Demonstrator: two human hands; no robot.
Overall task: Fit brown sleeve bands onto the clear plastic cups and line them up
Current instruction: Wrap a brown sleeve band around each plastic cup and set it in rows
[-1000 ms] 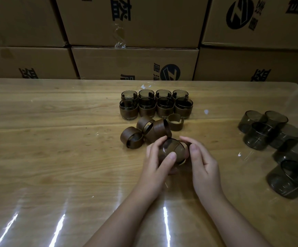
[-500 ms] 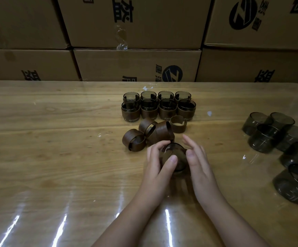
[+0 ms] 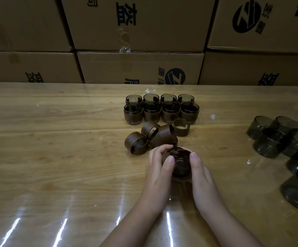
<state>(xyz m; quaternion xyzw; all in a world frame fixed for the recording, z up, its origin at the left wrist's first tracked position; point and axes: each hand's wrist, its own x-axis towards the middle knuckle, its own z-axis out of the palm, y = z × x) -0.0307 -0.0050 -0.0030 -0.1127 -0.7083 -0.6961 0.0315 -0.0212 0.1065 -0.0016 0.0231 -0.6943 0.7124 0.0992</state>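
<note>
Both hands, left (image 3: 159, 168) and right (image 3: 200, 172), grasp one cup (image 3: 180, 162) mid-desk. Loose bands (image 3: 151, 138) lie just beyond; bare cups (image 3: 276, 138) sit at the right edge.

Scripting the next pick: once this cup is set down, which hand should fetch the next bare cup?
Right, probably. The bare cups lie far to the right, nearer the right hand; the left hand would have to cross over. Both hands now grip the held cup.
</note>
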